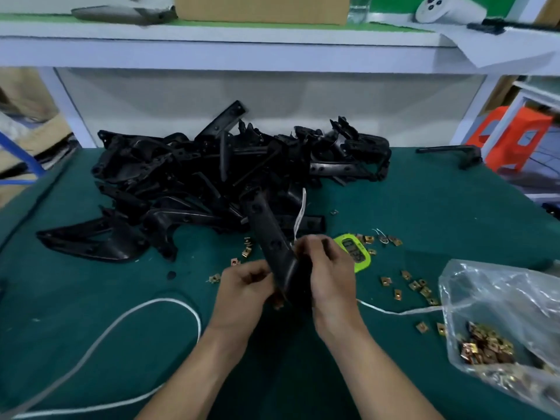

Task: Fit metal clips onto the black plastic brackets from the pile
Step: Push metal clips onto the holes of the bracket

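Note:
I hold one long black plastic bracket (269,234) upright and tilted over the green table, its top end pointing toward the pile of black brackets (212,183). My right hand (327,268) grips the bracket's lower part from the right. My left hand (245,286) curls against its bottom end from the left, and a brass metal clip (278,304) shows just below those fingers at the bracket's lower edge. Loose metal clips (412,286) lie scattered on the mat to the right, and others (246,250) sit left of the bracket.
A clear plastic bag (500,322) with several brass clips lies at the right edge. A lime-green timer (354,251) sits behind my right hand. A white cord (151,307) loops across the mat at lower left. A white shelf (242,53) runs overhead at the back.

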`<state>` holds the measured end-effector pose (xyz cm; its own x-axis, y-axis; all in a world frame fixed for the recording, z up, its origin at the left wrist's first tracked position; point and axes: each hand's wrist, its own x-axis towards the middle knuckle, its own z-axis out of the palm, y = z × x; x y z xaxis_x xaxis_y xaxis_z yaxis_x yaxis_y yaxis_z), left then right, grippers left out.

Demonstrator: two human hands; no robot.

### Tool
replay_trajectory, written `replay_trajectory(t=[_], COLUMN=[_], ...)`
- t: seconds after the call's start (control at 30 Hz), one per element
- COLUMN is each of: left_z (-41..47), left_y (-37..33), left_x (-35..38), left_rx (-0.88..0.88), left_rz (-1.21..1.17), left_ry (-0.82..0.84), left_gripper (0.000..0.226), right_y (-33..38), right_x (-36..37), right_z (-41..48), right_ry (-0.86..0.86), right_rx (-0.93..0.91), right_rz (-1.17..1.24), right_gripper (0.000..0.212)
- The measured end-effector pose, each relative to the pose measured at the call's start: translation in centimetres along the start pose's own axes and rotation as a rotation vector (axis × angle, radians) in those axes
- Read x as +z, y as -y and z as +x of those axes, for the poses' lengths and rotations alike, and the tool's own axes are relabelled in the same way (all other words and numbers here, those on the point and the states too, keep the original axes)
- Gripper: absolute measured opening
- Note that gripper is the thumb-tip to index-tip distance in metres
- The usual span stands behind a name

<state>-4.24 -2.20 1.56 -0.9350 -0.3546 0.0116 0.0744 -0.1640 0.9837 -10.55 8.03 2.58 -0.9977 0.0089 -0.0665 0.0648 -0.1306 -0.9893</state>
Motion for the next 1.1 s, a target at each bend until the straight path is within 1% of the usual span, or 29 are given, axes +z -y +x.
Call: replay_trajectory(t=[0.07, 0.1, 0.13, 0.17, 0.2, 0.23, 0.27, 0.3, 0.33, 0.37, 0.4, 0.43, 0.47, 0.5, 0.53, 0.57, 0.63, 0.7, 0.77, 0.83, 0.9, 1.0, 1.1], left_z=[0.1, 0.2, 0.3, 0.3, 0.3, 0.4, 0.4, 0.4, 0.4, 0.4, 0.4, 0.3, 0.0, -0.2, -0.3, -0.3, 0.3, 0.9, 1.2, 1.0, 0.7, 0.4, 0.4], left_y=[-0.1, -0.2, -0.1, -0.1, -0.1, -0.1, -0.1, -0.3, -0.3, -0.2, 0.0, 0.1, 0.1, 0.1, 0.1, 0.2, 0.1, 0.0, 0.1, 0.1, 0.1, 0.2, 0.4], left_x=[0.0, -0.1, -0.1, -0.2, -0.2, -0.2, -0.1, -0.1, 0.0, -0.1, -0.3, -0.5, -0.5, -0.5, -0.5, -0.5, -0.9, -1.6, -2.5, -2.7, -2.3, -1.8, -1.5], left_rx=[0.003, 0.003, -0.001, -0.004, -0.010, -0.018, -0.027, -0.029, -0.008, 0.039, 0.103, 0.176, 0.246, 0.301, 0.330, 0.337, 0.323, 0.257, 0.136, 0.006, -0.081, -0.091, -0.104], left_rz=[-0.036, -0.060, -0.081, -0.092, -0.094, -0.093, -0.089, -0.074, -0.026, 0.076, 0.220, 0.372, 0.490, 0.553, 0.561, 0.552, 0.504, 0.417, 0.299, 0.130, 0.040, 0.064, 0.045], left_ry=[-0.023, -0.032, -0.040, -0.039, -0.036, -0.032, -0.032, -0.038, -0.056, -0.084, -0.112, -0.121, -0.105, -0.081, -0.073, -0.107, -0.253, -0.350, -0.365, -0.281, -0.155, -0.012, 0.059], left_gripper=[0.034, 0.030, 0.026, 0.025, 0.025, 0.025, 0.023, 0.023, 0.024, 0.027, 0.029, 0.031, 0.032, 0.035, 0.040, 0.044, 0.044, 0.037, 0.024, 0.013, 0.012, 0.011, 0.015], right_y=[-0.7, -0.9, -1.0, -1.1, -1.0, -1.0, -1.0, -1.1, -1.0, -0.9, -0.7, -0.5, -0.4, -0.4, -0.3, -0.4, -0.5, -0.4, -0.4, -0.5, -0.6, -0.8, -0.9], right_x=[-0.7, -1.0, -1.3, -1.5, -1.4, -1.3, -1.2, -1.0, -0.9, -0.9, -1.0, -1.1, -1.2, -1.2, -1.1, -1.2, -1.4, -1.6, -2.1, -2.5, -2.6, -2.2, -1.8], right_z=[0.1, 0.0, 0.0, 0.0, -0.3, -0.5, -0.8, -1.1, -1.6, -1.9, -2.1, -2.2, -2.3, -2.3, -2.2, -1.9, -1.1, -0.5, 0.3, 0.8, 0.8, 0.7, 0.6], right_ry=[0.020, 0.005, -0.027, -0.057, -0.069, -0.059, -0.025, 0.040, 0.116, 0.196, 0.276, 0.376, 0.486, 0.566, 0.594, 0.587, 0.479, 0.335, 0.202, 0.131, 0.094, 0.056, 0.029], right_rx=[-0.207, -0.274, -0.327, -0.383, -0.439, -0.494, -0.525, -0.507, -0.456, -0.376, -0.285, -0.201, -0.118, -0.025, 0.039, 0.086, 0.141, 0.186, 0.222, 0.257, 0.283, 0.285, 0.301], right_rz=[-0.329, -0.465, -0.580, -0.664, -0.721, -0.746, -0.726, -0.647, -0.537, -0.432, -0.350, -0.257, -0.187, -0.133, -0.083, -0.024, 0.081, 0.134, 0.269, 0.376, 0.391, 0.319, 0.292], right_gripper=[0.013, 0.024, 0.042, 0.054, 0.057, 0.046, 0.025, 0.023, 0.040, 0.052, 0.057, 0.053, 0.042, 0.040, 0.049, 0.053, 0.046, 0.045, 0.039, 0.030, 0.027, 0.039, 0.045])
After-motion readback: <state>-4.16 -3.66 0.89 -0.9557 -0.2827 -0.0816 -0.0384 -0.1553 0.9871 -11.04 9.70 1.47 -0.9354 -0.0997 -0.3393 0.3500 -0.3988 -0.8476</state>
